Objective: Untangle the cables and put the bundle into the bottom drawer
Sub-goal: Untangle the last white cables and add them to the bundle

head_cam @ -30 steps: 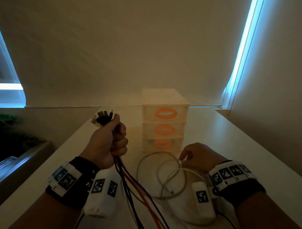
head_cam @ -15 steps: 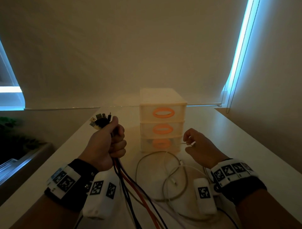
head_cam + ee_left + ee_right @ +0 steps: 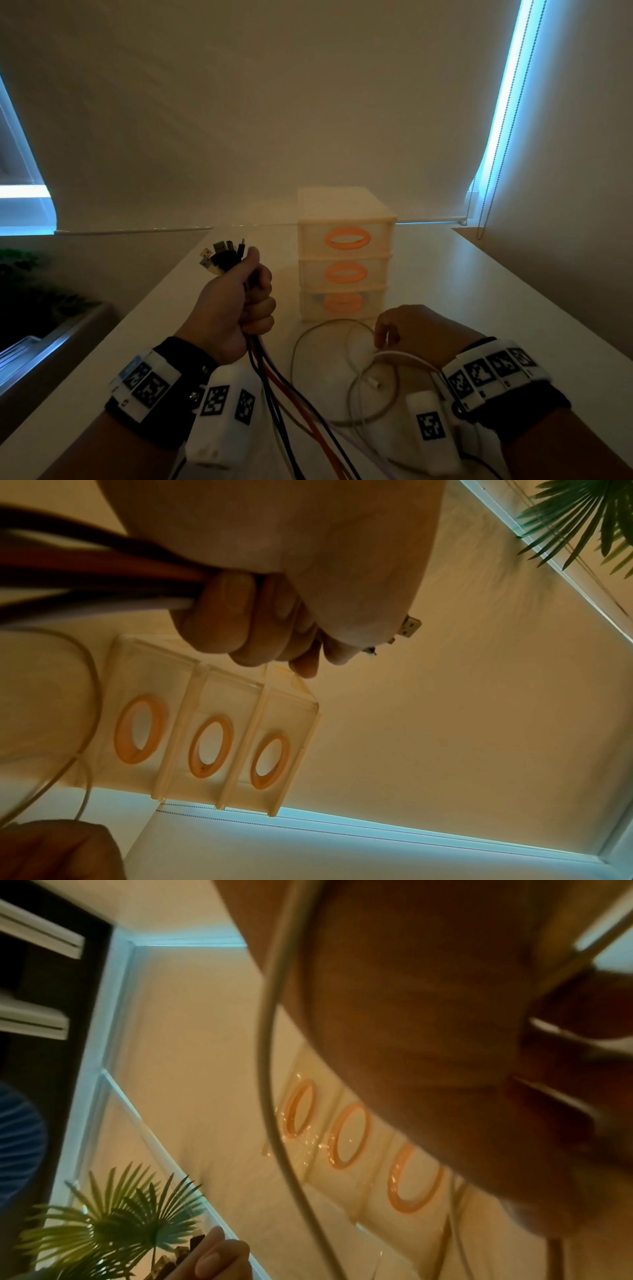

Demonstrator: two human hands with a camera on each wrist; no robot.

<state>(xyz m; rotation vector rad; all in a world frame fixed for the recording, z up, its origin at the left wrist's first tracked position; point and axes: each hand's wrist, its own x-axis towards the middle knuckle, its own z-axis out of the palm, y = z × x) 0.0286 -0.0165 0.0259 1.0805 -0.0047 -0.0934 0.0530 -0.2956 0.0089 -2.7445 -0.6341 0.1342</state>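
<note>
My left hand (image 3: 255, 303) is raised in a fist and grips a bundle of black, red and white cables (image 3: 291, 404). Their plugs (image 3: 222, 257) fan out above the thumb, and one USB plug (image 3: 411, 626) shows in the left wrist view. My right hand (image 3: 385, 342) is low over the table and pinches a white cable (image 3: 404, 356) that belongs to the loose loops (image 3: 318, 342) lying there. Behind them stands the drawer unit (image 3: 346, 209) with three orange handles. Its bottom drawer (image 3: 342, 303) is closed.
The unit stands on a long white table (image 3: 479, 308) against a blind-covered window. A bead chain (image 3: 493, 137) hangs at the right. A plant (image 3: 113, 1218) is off the table's left side, beyond the left edge.
My right hand, which had lifted towards the bottom drawer half a second ago, has come back down to the white loops. My left hand has kept its grip and barely moved.
</note>
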